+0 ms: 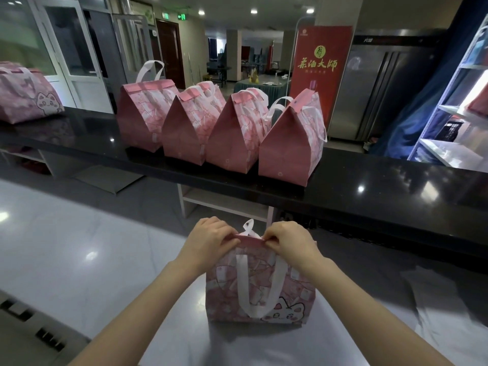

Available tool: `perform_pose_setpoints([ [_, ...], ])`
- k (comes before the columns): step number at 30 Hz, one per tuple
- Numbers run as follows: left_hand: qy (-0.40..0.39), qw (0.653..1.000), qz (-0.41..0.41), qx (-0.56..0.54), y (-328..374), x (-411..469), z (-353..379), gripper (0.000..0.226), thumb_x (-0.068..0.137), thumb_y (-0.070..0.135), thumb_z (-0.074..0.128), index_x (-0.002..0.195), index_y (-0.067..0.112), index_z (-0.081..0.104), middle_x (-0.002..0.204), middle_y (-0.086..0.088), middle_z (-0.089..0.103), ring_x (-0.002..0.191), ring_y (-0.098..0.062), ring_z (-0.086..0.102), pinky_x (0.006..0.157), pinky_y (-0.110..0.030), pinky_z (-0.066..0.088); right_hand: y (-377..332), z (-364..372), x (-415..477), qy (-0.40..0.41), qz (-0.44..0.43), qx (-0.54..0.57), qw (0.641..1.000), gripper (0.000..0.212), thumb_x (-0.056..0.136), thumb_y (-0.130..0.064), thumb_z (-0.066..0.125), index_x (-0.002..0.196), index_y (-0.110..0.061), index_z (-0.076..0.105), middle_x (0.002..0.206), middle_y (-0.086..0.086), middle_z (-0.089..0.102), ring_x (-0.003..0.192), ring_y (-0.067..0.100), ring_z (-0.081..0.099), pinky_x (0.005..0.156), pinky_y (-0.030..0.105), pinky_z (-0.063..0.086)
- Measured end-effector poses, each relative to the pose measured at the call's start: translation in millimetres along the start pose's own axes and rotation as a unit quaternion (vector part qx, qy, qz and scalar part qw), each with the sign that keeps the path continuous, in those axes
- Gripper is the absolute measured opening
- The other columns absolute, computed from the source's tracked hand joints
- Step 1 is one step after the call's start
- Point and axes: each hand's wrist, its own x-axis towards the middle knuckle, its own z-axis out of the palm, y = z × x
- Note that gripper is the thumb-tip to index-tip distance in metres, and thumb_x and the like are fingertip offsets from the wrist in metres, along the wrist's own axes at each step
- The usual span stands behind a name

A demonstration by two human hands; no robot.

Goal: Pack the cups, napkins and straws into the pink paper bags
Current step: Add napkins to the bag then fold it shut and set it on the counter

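From here, the red banner [319,67] right of centre in the upper frame reads 茶酒大師 in large yellow-green characters. Above them is a round green emblem with one character I can't make out, and the smaller line beneath is blurred. At upper left glows a green exit sign [181,16], its marks too small to read.

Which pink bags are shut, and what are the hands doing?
Front bag: upright, top folded over.
Left hand: pinches that fold.
Right hand: pinches that fold.
Row of four bags: upright on the black counter, tops folded shut.
Far-left bag: on the counter, partly out of frame.
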Motion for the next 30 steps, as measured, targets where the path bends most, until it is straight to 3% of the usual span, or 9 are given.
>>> perform_pose_setpoints([
  [4,0.017,0.999,-0.027,0.014,-4.6,-14.2,-10.9,0.012,0.08,0.033,0.074,0.078,0.022,0.072,0.072,0.011,0.07,0.07,-0.012,0.061,0.073,-0.031,0.048,-4.8,7.5,0.0,0.049,-0.026,-0.002,0.998,0.015,0.091,-0.024,0.061,0.099,-0.021,0.074,0.095,-0.004,0.07,0.092,0.016,0.06,0.081,0.031,0.047],
  [7,0.037,0.995,-0.07,0.053,-7.0,-23.5,-15.5,0.028,0.083,0.043,0.057,0.069,0.023,0.071,0.063,0.012,0.066,0.061,-0.012,0.058,0.065,-0.028,0.045,-13.0,12.5,5.6,0.072,-0.038,-0.007,0.997,0.021,0.089,-0.028,0.064,0.109,-0.024,0.07,0.104,-0.005,0.069,0.099,0.018,0.057,0.091,0.034,0.044],
  [9,0.051,0.99,-0.106,0.081,-11.9,-33.5,-19.0,0.036,0.084,0.045,0.049,0.067,0.023,0.07,0.06,0.011,0.065,0.058,-0.013,0.056,0.062,-0.028,0.044,-15.4,18.0,7.7,0.077,-0.04,-0.01,0.996,0.036,0.086,-0.033,0.067,0.121,-0.025,0.063,0.119,-0.004,0.063,0.112,0.019,0.053,0.101,0.037,0.04],
  [12,0.066,0.981,-0.155,0.095,-13.9,-47.7,-25.0,0.036,0.084,0.043,0.048,0.061,0.022,0.067,0.055,0.008,0.062,0.054,-0.017,0.054,0.058,-0.029,0.043,-21.6,28.9,5.8,0.088,-0.04,-0.041,0.994,0.05,0.083,-0.037,0.069,0.13,-0.025,0.056,0.137,0.0,0.051,0.128,0.022,0.045,0.111,0.041,0.03],
  [15,0.067,0.978,-0.189,0.057,-3.2,-54.7,-28.6,0.035,0.082,0.043,0.048,0.061,0.021,0.066,0.055,0.007,0.06,0.052,-0.02,0.055,0.056,-0.029,0.044,-32.5,38.3,-2.6,0.097,-0.008,-0.02,0.995,0.047,0.085,-0.042,0.066,0.128,-0.025,0.057,0.141,0.002,0.047,0.131,0.023,0.042,0.113,0.041,0.028],
  [18,0.073,0.978,-0.189,-0.046,12.2,-60.8,-32.0,0.029,0.08,0.047,0.051,0.074,0.025,0.07,0.065,0.01,0.064,0.061,-0.015,0.059,0.061,-0.03,0.046,-38.7,49.3,-19.5,0.075,0.043,0.032,0.996,0.048,0.086,-0.046,0.063,0.13,-0.028,0.055,0.148,0.003,0.037,0.135,0.022,0.035,0.113,0.039,0.029],
  [22,0.046,0.967,-0.147,-0.205,16.9,-85.4,-38.5,0.038,0.08,0.046,0.058,0.111,0.025,0.068,0.1,0.017,0.065,0.093,-0.001,0.055,0.083,-0.021,0.045,-36.8,64.4,-51.6,0.044,0.119,0.116,0.985,0.064,0.084,-0.051,0.064,0.141,-0.038,0.038,0.158,-0.001,0.011,0.144,0.021,0.018,0.115,0.039,0.026],
  [26,0.038,0.966,-0.145,-0.211,6.7,-113.5,-34.2,0.06,0.074,0.036,0.06,0.133,0.029,0.054,0.129,0.012,0.051,0.121,-0.007,0.043,0.106,-0.021,0.032,-40.4,75.8,-75.3,-0.003,0.143,0.206,0.968,0.07,0.083,-0.052,0.065,0.144,-0.04,0.032,0.157,-0.005,0.006,0.144,0.019,0.017,0.115,0.034,0.024],
  [30,-0.016,0.948,-0.197,-0.249,4.9,-130.3,-29.8,0.083,0.07,0.045,0.068,0.144,0.04,0.031,0.135,0.016,0.039,0.127,0.003,0.036,0.107,-0.015,0.028,-52.2,90.7,-85.1,-0.08,0.112,0.243,0.96,0.086,0.077,-0.057,0.069,0.148,-0.042,0.022,0.158,-0.008,0.002,0.145,0.014,0.015,0.114,0.029,0.021],
])
